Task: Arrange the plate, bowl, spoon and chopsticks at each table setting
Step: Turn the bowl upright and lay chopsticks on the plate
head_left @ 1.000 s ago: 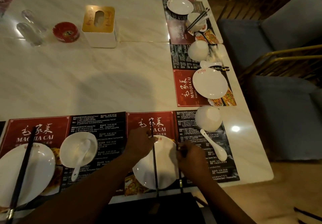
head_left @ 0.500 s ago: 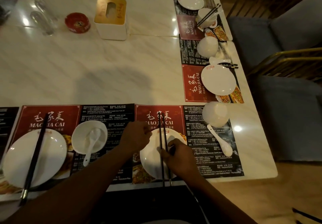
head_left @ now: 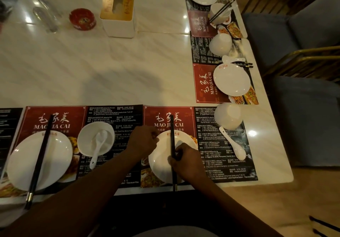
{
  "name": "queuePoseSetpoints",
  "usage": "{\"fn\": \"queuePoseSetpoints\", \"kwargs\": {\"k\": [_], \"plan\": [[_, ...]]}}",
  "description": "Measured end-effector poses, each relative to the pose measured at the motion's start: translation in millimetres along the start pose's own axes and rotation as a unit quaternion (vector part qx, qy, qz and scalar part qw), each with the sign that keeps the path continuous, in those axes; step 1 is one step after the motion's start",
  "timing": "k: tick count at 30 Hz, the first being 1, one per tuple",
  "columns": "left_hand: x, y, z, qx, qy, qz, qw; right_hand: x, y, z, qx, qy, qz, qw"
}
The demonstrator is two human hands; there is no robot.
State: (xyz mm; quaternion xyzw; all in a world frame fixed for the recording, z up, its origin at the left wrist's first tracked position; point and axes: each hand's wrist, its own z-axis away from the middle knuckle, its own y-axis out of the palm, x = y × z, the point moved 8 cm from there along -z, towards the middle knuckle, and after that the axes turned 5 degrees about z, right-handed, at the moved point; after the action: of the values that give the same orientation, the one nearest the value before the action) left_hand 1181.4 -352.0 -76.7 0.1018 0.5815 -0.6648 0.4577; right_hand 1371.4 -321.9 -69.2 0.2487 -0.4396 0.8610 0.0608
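Note:
A white plate (head_left: pixel 161 163) lies on the red and black placemat in front of me. Black chopsticks (head_left: pixel 172 135) lie together across it, pointing away from me. My right hand (head_left: pixel 185 160) pinches them near the plate's middle. My left hand (head_left: pixel 145 140) rests at the plate's left rim, fingers curled. To the right stand an upturned white bowl (head_left: pixel 229 116) and a white spoon (head_left: pixel 232 143). The setting to the left has a plate (head_left: pixel 55 155) with chopsticks (head_left: pixel 39 161) across it and a bowl (head_left: pixel 86 139) holding a spoon (head_left: pixel 98 145).
Along the right table edge lie more settings: a plate (head_left: pixel 231 80), an upturned bowl (head_left: pixel 220 44), a spoon (head_left: pixel 232 60), a bowl with chopsticks (head_left: pixel 221 12). A tissue box (head_left: pixel 117 13), a red ashtray (head_left: pixel 82 19) and clear glasses (head_left: pixel 46 17) stand at the back. Blue chairs (head_left: pixel 301 96) line the right side.
The two chopsticks, apart a second ago, now lie together across the plate. My right hand has moved left onto them; my left hand has let go of its chopstick and sits at the rim.

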Motion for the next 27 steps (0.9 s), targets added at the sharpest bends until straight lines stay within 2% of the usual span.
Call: {"fn": "queuePoseSetpoints", "kwargs": {"k": [18,23,27], "plan": [[-2.2,-1.6,1.8,-0.010,-0.011,0.001,1.000,-0.2,-3.8,-1.9,-0.009,-0.013,0.021,1.000],[-8.3,-8.1,-1.6,-0.049,0.002,0.022,0.999,-9.0,-28.2,-7.0,-0.036,-0.032,0.007,0.999],[-23.6,-12.2,-9.2,-0.086,0.019,0.041,0.995,-33.8,-69.4,-15.7,-0.066,-0.013,0.008,0.998]]}}
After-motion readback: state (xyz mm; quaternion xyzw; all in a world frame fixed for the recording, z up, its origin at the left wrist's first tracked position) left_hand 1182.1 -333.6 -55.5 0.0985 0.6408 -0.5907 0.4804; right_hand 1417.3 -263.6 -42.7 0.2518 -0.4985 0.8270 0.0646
